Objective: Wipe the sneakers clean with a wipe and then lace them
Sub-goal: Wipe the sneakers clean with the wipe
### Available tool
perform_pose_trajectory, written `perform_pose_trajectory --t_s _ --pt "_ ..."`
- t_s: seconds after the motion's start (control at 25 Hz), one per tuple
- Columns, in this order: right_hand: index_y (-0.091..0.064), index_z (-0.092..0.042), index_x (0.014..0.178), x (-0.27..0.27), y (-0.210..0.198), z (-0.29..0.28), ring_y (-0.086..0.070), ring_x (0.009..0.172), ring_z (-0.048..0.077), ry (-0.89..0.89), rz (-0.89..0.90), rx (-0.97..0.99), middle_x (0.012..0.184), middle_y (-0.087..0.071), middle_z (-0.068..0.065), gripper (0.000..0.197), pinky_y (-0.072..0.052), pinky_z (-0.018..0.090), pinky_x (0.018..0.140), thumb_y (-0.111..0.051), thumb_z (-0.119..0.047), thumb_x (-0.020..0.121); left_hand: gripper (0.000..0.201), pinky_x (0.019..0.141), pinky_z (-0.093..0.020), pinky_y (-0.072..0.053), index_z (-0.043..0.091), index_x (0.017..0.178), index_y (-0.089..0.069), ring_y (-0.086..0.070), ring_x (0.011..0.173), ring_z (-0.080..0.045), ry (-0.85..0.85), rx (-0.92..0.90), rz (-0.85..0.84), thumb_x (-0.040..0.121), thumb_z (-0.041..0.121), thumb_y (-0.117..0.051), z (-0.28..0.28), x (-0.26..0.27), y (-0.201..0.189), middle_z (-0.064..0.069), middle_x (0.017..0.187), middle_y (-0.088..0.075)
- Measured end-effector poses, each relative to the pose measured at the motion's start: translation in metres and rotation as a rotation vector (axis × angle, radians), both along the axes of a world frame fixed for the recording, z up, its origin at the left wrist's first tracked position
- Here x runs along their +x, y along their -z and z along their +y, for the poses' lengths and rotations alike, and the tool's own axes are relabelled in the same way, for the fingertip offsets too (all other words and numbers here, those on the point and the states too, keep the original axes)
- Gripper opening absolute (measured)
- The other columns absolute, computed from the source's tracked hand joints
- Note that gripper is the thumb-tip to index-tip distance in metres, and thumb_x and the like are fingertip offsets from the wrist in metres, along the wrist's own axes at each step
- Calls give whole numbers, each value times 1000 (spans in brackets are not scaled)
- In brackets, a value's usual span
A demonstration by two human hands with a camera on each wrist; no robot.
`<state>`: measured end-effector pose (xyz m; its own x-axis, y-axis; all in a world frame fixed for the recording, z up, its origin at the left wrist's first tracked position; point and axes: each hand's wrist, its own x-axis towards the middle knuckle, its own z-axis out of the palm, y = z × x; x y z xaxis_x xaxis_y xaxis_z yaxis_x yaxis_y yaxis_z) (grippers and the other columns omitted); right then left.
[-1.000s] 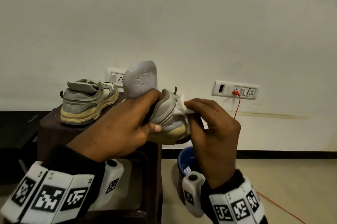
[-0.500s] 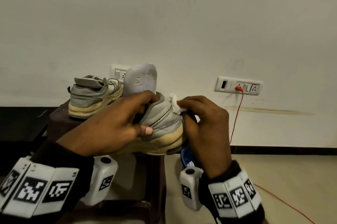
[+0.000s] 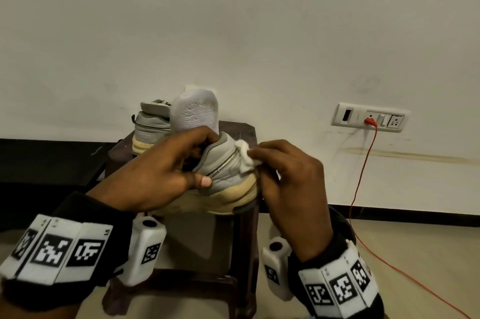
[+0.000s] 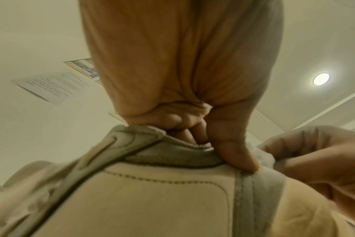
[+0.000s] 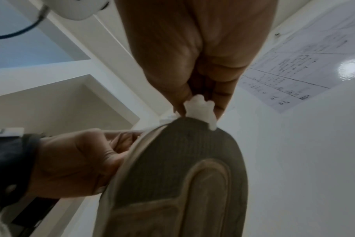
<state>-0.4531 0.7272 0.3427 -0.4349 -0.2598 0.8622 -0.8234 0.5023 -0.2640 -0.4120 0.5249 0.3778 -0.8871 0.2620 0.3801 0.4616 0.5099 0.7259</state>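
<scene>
My left hand (image 3: 166, 175) grips a grey sneaker (image 3: 226, 170) with a cream sole by its collar, fingers inside the opening and thumb on the side; the sneaker (image 4: 156, 192) fills the left wrist view under my left hand (image 4: 192, 131). A pale insole (image 3: 194, 113) sticks up out of it. My right hand (image 3: 285, 175) pinches a crumpled white wipe (image 3: 245, 158) against the sneaker's heel. In the right wrist view the wipe (image 5: 201, 109) sits at the heel edge above the dark outsole (image 5: 178, 176). The second grey sneaker (image 3: 150, 126) stands on the stool behind.
A dark brown stool (image 3: 244, 136) stands against the pale wall below the hands. A wall socket strip (image 3: 368, 117) holds a red plug, and its red cable (image 3: 363, 175) runs down across the floor at right. A blue object on the floor is mostly hidden behind my right wrist.
The view has swung left, so everything sits further right in frame. The held sneaker has lowered and levelled, and the wipe stays pressed at the top of its heel.
</scene>
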Motion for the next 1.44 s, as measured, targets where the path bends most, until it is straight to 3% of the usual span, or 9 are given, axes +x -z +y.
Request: perform_pose_trajectory --t_s 0.16,0.36,0.52,0.64,0.8,0.96,1.2,1.28,1.44 --pt "-74 -11 95 -7 1 4 -65 82 7 -28 -100 -46 92 -71 0 20 -53 22 75 -63 -4 80 48 84 -22 -53 24 112 -58 -65 100 -7 27 0 -39 76 -5 -72 -1 -1 5 10 103 -67" --pt "-73 -8 97 21 18 -12 -63 90 14 -111 38 125 98 -69 5 23 -52 24 80 -56 -11 81 47 86 -35 -56 24 111 -58 -68 95 -12 -78 69 -32 76 -3 -72 -13 -4 4 5 100 -69" --pt "-73 -8 97 1 12 -7 -65 87 13 24 36 26 96 -70 5 20 -52 21 78 -59 -13 84 47 85 -30 -56 22 112 -58 -68 95 -13 -38 80 -58 75 -5 -72 -14 0 1 2 100 -69" --pt "-74 -10 96 -14 6 3 -65 84 10 17 -59 -48 94 -71 1 20 -51 15 78 -68 0 79 47 82 -26 -56 21 113 -58 -69 97 -13 -12 99 -89 77 -7 -69 -9 -1 3 6 100 -71" --pt "-73 -8 96 -3 13 2 -64 89 12 -65 -6 52 98 -70 3 19 -51 19 81 -58 -9 83 44 80 -26 -57 16 112 -57 -70 93 -13 -58 155 -108 78 -11 -66 -10 -8 9 4 98 -73" --pt "-73 -10 96 2 22 1 -64 92 13 -89 21 150 100 -69 3 21 -52 23 81 -59 -17 83 44 83 -26 -56 21 114 -56 -70 93 -9 -109 126 -104 80 -4 -68 -9 -12 14 9 98 -73" --pt "-73 -7 97 -16 12 11 -66 85 16 91 37 -49 96 -71 6 18 -56 29 75 -65 -9 80 39 85 -24 -54 26 118 -47 -65 100 -3 -24 117 -139 86 14 -66 10 -12 19 13 103 -68" --pt "-73 -6 97 -15 12 13 -65 88 17 77 75 -29 97 -70 6 22 -53 25 79 -57 -14 83 41 88 -34 -53 32 118 -45 -64 100 -5 -47 75 -141 83 30 -67 12 -15 21 11 102 -67" --pt "-72 -5 98 -10 37 7 -62 95 18 33 122 107 101 -68 8 22 -52 27 83 -57 -12 84 52 97 -47 -48 32 121 -47 -65 105 -12 -123 203 -192 73 34 -69 9 -26 23 4 108 -70"
